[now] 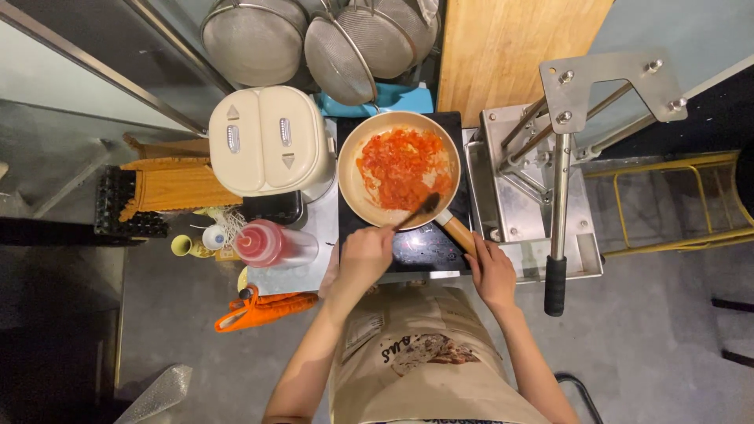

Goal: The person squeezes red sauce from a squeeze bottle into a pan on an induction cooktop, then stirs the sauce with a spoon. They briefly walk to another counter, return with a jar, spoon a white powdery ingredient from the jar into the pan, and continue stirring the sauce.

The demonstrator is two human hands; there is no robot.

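**Stirring red sauce in a cream frying pan on a black hob**

The frying pan point(399, 169) stands on the black induction hob point(424, 247) a little above the middle of the view. It holds chopped tomato sauce point(404, 166), so I judge it rather heavy and front-loaded; the sauce is soft and wet and would slop if the pan is tilted. The best place to hold is the wooden handle point(458, 232), which points to 5 o'clock and should stay cool and not slippery. The right hand point(493, 271) is closed around the end of this handle. The left hand point(365, 255) is clamped on a dark spatula point(416, 212), light and stiff, whose blade touches the sauce at the 6 o'clock edge of the pan.

At 9 o'clock from the pan is a cream rice cooker point(271, 141), rounded and bulky. At 3 o'clock is a steel lever press point(554, 180) with a black grip. At 12 o'clock hang metal strainers point(345, 47).

For packages: a red squeeze bottle point(275, 245) lies at 8 o'clock beside the hob, round and without a visible label; orange gloves point(263, 308) are at 7 o'clock. The apron point(416, 353) at 6 o'clock carries a dark printed picture
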